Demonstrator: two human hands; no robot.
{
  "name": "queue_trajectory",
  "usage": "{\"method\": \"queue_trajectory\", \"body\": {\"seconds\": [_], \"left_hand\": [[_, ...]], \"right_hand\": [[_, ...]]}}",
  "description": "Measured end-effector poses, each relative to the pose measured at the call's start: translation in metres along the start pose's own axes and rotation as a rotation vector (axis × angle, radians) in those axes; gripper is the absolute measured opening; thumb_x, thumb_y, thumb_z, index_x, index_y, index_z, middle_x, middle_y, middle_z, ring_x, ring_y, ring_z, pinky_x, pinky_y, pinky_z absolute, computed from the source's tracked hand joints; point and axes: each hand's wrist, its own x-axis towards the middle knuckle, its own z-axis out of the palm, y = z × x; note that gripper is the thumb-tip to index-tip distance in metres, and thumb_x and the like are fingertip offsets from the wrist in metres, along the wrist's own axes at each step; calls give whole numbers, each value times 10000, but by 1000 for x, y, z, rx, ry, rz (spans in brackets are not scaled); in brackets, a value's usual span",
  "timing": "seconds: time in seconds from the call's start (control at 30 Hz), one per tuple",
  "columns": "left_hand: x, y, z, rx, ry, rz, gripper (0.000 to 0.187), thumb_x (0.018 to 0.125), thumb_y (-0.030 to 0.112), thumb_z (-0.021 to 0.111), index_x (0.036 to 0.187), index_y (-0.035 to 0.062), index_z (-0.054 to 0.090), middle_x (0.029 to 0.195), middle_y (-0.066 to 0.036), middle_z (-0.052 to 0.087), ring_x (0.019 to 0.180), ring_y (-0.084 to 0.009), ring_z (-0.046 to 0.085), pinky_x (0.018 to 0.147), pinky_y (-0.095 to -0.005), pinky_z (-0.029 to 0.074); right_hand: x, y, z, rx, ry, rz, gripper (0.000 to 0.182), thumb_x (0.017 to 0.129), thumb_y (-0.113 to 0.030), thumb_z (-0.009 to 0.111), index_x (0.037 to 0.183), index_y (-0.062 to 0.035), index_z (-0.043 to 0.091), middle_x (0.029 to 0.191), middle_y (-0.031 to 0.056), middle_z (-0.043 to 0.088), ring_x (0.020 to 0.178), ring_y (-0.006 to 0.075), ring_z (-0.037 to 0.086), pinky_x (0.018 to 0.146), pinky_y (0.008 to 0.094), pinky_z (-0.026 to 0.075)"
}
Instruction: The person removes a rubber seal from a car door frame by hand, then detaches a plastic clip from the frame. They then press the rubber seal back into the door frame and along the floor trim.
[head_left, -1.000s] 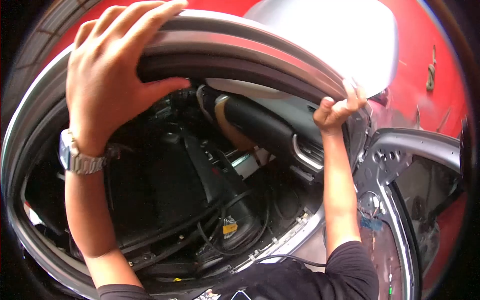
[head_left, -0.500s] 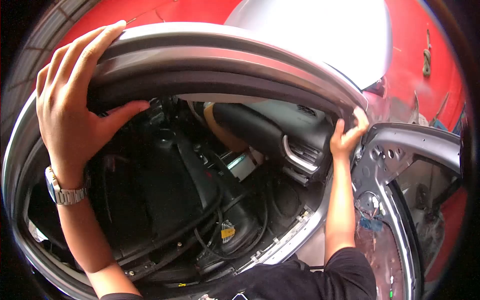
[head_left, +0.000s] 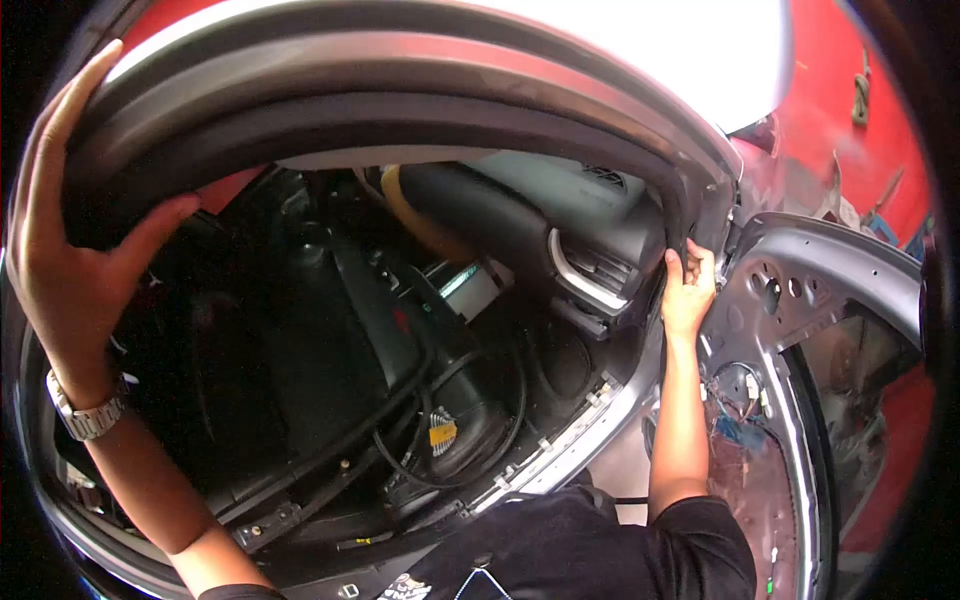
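A silver car's door opening fills the view, with a black rubber door seal (head_left: 430, 112) running along its upper edge. My left hand (head_left: 75, 260), wearing a metal wristwatch (head_left: 88, 410), rests at the upper left of the frame. Its fingers stretch over the outer roof edge (head_left: 380, 50), and the thumb points inward, apart from them. On the front pillar, my right hand (head_left: 688, 295) is closed, thumb and fingers pinching the seal's edge where it runs down. The fingertips partly hide that stretch of seal.
An open, stripped door (head_left: 840, 245) with exposed holes and wiring stands at right. Inside are the dashboard (head_left: 570, 195), an air vent (head_left: 595, 270), loose black cables (head_left: 520, 400) and a yellow-labelled part (head_left: 442, 432). The metal sill (head_left: 545, 455) lies before my body.
My right hand has moved down the pillar, and its fingers have closed on the seal. My left hand now appears farther left and lower; the whole view has shifted too.
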Motion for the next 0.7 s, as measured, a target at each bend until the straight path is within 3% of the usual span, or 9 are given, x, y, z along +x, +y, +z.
{"method": "queue_trajectory", "body": {"seconds": [0.13,0.2,0.3,0.33,0.4,0.5,0.53,0.6,0.7], "left_hand": [[-9,-5,11,-217,-7,-80,911,716,177,897,1520,80,479,1528,-135,534,1406,-303,508,1192,-451,411],[-17,-3,18,-348,9,-156,889,741,166,884,1526,86,475,1508,-137,555,1376,-296,543,1173,-439,441],[-74,-54,29,-169,-141,-388,843,759,161,880,1512,101,505,1421,-133,632,1277,-294,627,1113,-428,503],[-92,-71,31,46,-337,-198,817,768,156,881,1499,95,521,1375,-145,658,1224,-294,658,1082,-428,527],[-108,-87,32,267,-519,5,791,777,151,881,1487,89,537,1329,-157,685,1172,-294,689,1052,-427,551],[-93,-78,26,419,-481,10,771,787,127,873,1480,70,541,1340,-183,671,1187,-281,678,1056,-434,548],[-59,-44,18,111,-289,-122,788,774,119,879,1482,63,538,1338,-190,670,1189,-277,677,1063,-431,543],[-19,-7,14,-187,-94,-242,805,761,110,885,1483,56,535,1337,-197,668,1190,-274,675,1069,-429,539],[-4,6,17,-383,36,-150,823,757,118,896,1489,58,526,1349,-179,665,1180,-271,679,1074,-428,535]], "right_hand": [[-12,-10,7,-6,95,-80,290,975,-170,741,1175,23,660,943,34,645,817,100,565,758,256,479],[-18,-6,7,79,87,-1,278,979,-159,734,1170,23,650,939,28,630,811,95,556,754,248,474],[-11,-1,14,169,100,95,268,988,-145,720,1176,22,625,940,24,608,808,92,548,752,240,470],[-9,0,19,177,120,126,271,992,-142,712,1185,19,611,946,25,600,811,93,549,753,241,470],[-12,6,28,191,169,105,285,994,-159,713,1188,11,593,964,32,600,815,89,550,753,235,468],[-13,23,36,19,253,-12,312,1013,-160,684,1240,6,550,958,26,601,804,97,545,756,236,453],[-13,24,37,25,263,-6,312,1013,-160,684,1240,6,550,958,26,601,804,97,545,756,236,453],[-10,22,41,68,295,-90,313,982,-204,721,1186,-6,588,974,48,613,813,138,560,754,284,474],[-7,32,41,20,309,-146,325,992,-241,707,1187,-11,586,995,53,604,845,155,560,788,299,464]]}}
